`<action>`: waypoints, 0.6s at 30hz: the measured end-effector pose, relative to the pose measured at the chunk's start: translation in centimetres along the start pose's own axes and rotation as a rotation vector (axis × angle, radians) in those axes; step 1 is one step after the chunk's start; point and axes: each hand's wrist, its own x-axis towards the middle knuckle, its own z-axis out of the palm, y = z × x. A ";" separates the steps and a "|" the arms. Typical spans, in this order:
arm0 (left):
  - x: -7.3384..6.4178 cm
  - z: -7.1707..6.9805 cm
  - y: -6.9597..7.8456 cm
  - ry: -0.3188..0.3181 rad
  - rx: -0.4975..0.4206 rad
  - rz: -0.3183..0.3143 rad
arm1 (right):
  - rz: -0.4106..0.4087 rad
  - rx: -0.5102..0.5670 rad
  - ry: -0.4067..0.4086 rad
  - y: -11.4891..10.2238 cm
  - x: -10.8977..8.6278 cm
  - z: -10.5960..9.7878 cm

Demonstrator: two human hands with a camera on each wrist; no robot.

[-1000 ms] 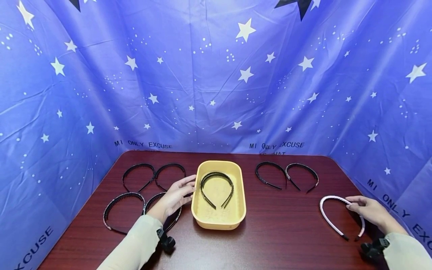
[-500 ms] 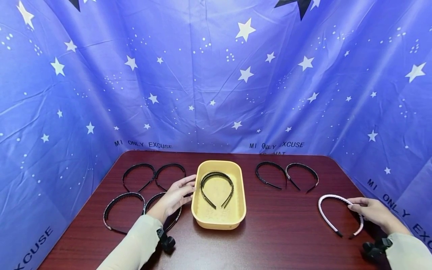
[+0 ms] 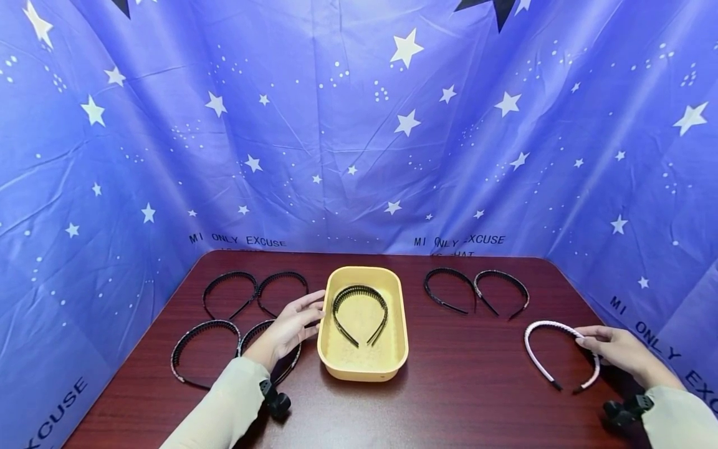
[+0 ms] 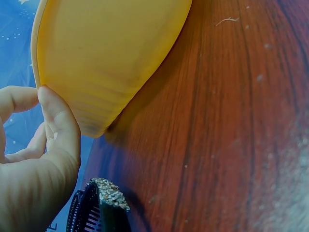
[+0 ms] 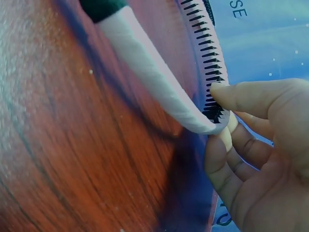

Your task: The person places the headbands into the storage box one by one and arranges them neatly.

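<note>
My left hand (image 3: 285, 333) rests its fingertips against the left side of a yellow basin (image 3: 361, 375). In the left wrist view, the thumb touches the basin's outer wall (image 4: 111, 53) near the rim. Inside the basin lies a black toothed headband (image 3: 360, 291). My right hand (image 3: 619, 355) pinches the side of a pale pink headband (image 3: 550, 323) between thumb and fingers, at the right of the table. The right wrist view shows the band's fabric cover (image 5: 149, 77), its black inner teeth (image 5: 210, 63) and a dark end tip (image 5: 102, 7).
Several black headbands lie left of the basin, among them a speckled one (image 3: 178, 349) and a plain one (image 3: 230, 274); my left arm partly hides another. Two dark headbands, one plain (image 3: 429, 290) and one patterned (image 3: 513, 284), lie at the back right. A starry blue curtain (image 3: 359, 137) surrounds the table (image 3: 460, 399).
The pink headband has shifted a little to the left and slightly away from the table's front, its open ends swinging left. Left hand and basin stay where they were.
</note>
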 end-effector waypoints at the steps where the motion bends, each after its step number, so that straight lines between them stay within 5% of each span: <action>1: 0.0 0.0 0.0 0.001 -0.001 -0.001 | 0.005 0.002 0.004 -0.1 0.0 0.0; 18: 0.1 -0.1 -0.3 -0.003 -0.006 0.007 | -0.084 0.010 0.038 -2.2 0.1 1.1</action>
